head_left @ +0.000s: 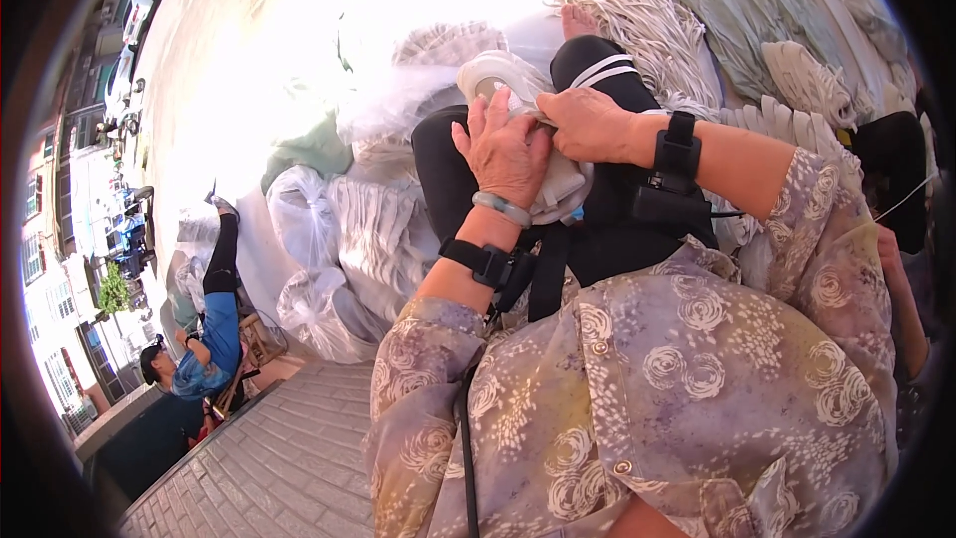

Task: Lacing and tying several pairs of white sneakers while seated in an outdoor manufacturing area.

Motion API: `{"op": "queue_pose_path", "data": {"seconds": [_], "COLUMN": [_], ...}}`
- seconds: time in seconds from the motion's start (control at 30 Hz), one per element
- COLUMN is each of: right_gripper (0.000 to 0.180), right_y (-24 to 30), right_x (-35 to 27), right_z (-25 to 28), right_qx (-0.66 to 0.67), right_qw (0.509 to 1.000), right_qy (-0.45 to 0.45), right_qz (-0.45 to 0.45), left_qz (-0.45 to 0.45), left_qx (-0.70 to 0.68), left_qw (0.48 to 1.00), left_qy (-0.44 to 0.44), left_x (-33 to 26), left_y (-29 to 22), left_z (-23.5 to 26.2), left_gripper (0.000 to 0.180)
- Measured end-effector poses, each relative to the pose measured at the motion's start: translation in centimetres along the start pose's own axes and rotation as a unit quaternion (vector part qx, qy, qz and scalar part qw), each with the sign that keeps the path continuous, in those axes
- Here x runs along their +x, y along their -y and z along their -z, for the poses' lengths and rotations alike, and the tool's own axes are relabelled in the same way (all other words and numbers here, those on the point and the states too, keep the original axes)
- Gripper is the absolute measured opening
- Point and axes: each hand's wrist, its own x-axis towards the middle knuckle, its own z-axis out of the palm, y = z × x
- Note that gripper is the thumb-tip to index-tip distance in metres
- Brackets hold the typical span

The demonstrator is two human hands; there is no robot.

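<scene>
Between my knees is an off-white piece (493,68) with a rounded end and a beige oval in it, like a shoe upper. My left hand (503,154) lies over it, outer fingers spread, thumb and forefinger closed at its edge. Right beside those fingertips, my right hand (588,125) pinches the same edge with curled fingers. Whatever small part sits between the fingertips is hidden. More off-white material (563,191) hangs below my hands onto my lap. White strips (602,70) lie across my right knee.
Bundles of off-white strips (647,35) and greenish-grey material (742,15) lie ahead and right. Clear plastic bags (304,219) and a stacked pale bundle (378,229) are at left. Further left a person in blue (204,354) sits beside a paved strip (289,448). Another person's arm (901,299) shows at right.
</scene>
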Motion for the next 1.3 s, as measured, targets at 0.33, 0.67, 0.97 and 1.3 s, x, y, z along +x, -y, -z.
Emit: {"op": "queue_pose_path", "data": {"seconds": [0.33, 0.67, 0.97, 1.3], "right_gripper": [0.019, 0.019, 0.027, 0.033], "right_y": [-3.1, -2.2, -2.2, -3.8], "right_x": [-0.5, 2.0, 1.0, -1.0], "right_z": [-1.1, -1.4, -2.8, -2.4], "right_qx": [0.153, 0.039, 0.002, 0.11], "right_qw": [0.987, 0.993, 0.983, 0.978], "right_qy": [0.002, -0.051, -0.173, -0.177], "right_qz": [0.051, 0.097, 0.06, -0.009], "left_qz": [-0.038, -0.045, 0.022, -0.057], "left_qx": [0.014, 0.03, 0.056, 0.039], "left_qw": [0.999, 0.993, 0.997, 0.998], "left_qy": [-0.029, -0.11, -0.045, 0.004], "left_x": [-0.9, 0.4, 2.2, 0.4], "left_y": [-0.6, 1.2, 0.8, -0.8], "left_z": [-1.4, -2.8, -2.9, 2.3], "left_gripper": [0.025, 0.019, 0.026, 0.021]}}
